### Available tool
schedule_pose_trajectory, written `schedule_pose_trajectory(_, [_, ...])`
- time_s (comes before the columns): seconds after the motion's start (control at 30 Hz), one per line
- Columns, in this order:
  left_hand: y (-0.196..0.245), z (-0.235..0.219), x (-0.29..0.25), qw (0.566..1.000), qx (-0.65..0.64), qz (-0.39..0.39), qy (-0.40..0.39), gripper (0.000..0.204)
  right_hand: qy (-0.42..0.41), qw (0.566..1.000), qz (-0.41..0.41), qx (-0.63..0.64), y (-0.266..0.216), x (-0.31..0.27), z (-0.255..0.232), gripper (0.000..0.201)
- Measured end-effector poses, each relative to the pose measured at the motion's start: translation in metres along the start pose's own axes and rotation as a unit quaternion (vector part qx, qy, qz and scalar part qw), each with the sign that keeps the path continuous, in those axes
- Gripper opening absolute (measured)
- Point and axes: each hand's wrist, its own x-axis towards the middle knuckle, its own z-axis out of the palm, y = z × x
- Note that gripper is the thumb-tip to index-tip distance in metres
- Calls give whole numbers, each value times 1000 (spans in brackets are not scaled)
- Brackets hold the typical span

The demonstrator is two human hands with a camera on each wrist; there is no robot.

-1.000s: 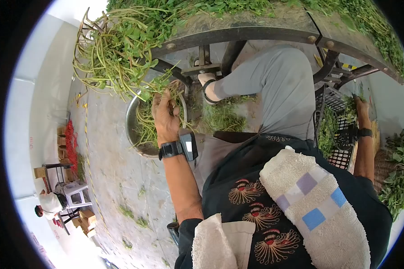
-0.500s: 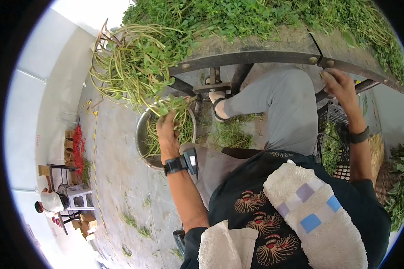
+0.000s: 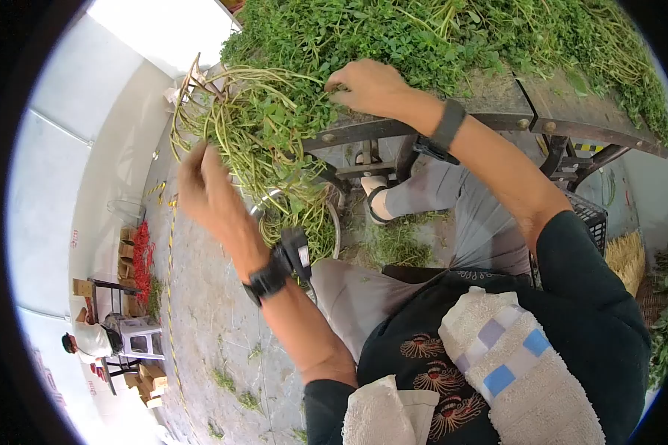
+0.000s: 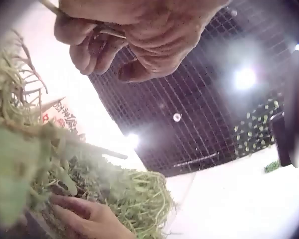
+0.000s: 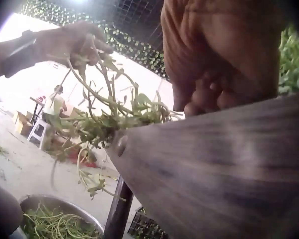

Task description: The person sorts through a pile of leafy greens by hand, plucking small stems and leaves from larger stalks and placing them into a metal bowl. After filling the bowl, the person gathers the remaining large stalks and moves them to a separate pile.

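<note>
The left hand (image 3: 214, 194), blurred in the head view, is raised beside the bundle of long-stemmed greens (image 3: 256, 122) hanging over the table's left end. In the left wrist view this hand (image 4: 144, 35) has curled fingers, with a thin stem (image 4: 112, 32) pinched between them. At the table edge, the right hand (image 3: 375, 87) touches the leafy greens beside the bundle. Its fingers look bent in the right wrist view, where the hand (image 5: 222, 55) is partly behind the board (image 5: 214, 164); what they may grip is hidden.
Leafy greens (image 3: 423, 44) cover the tabletop. A metal basin (image 3: 338, 230) of stems stands on the floor below the bundle. A black crate (image 3: 590, 215) is at the right. Another person (image 3: 90, 340) sits far left near a stool (image 3: 142, 337) and boxes.
The right hand has come from the crate at the right, up and across to the greens. The left hand has risen from above the basin to the bundle's left side.
</note>
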Motion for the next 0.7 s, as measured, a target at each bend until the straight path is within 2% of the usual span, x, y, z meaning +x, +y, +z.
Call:
schedule_pose_trajectory(0.03, [-2,15,16,999,18,3,-31,39,-24,999,15,-38,0,7,10,21])
schedule_pose_trajectory(0.1, [-21,51,38,977,174,88,-89,50,-48,995,28,-80,2,13,14,21])
schedule_pose_trajectory(0.17, [-51,78,44,941,298,136,-84,53,-75,991,25,-103,0,20,10,23])
schedule_pose_trajectory(0.2, [-60,77,48,942,297,135,-78,53,-55,995,20,-80,0,21,5,19])
schedule_pose_trajectory(0.27, [-61,71,47,890,360,30,-279,47,-31,997,16,-74,-2,23,-7,18])
schedule_pose_trajectory(0.3, [-63,66,43,890,359,28,-278,47,-7,998,18,-64,-3,23,-13,16])
schedule_pose_trajectory(0.33, [-69,58,39,944,193,-39,-266,40,26,997,0,-76,-5,20,-20,15])
schedule_pose_trajectory(0.37, [-79,51,36,964,18,-105,-244,33,26,997,0,-77,-3,18,-24,15])
schedule_pose_trajectory(0.4, [-94,43,38,956,-65,-167,-232,21,50,995,-26,-80,-1,15,-27,15])
schedule_pose_trajectory(0.43, [-94,39,35,956,-67,-168,-230,21,74,992,-54,-84,0,14,-29,16])
schedule_pose_trajectory(0.5, [-94,30,27,933,-233,-241,-133,19,65,996,-55,-40,6,10,-22,19])
schedule_pose_trajectory(0.57, [-76,21,19,927,-253,-235,-149,19,58,997,-57,4,0,8,-24,23])
schedule_pose_trajectory(0.63, [-63,14,13,933,-185,-260,-168,19,-24,986,0,165,-16,-3,-31,26])
schedule_pose_trajectory(0.67, [-64,13,11,935,-184,-252,-170,19,-55,965,50,252,-25,-5,-33,26])
schedule_pose_trajectory(0.7, [-63,10,9,935,-187,-251,-166,19,-56,966,46,250,-29,-9,-33,26])
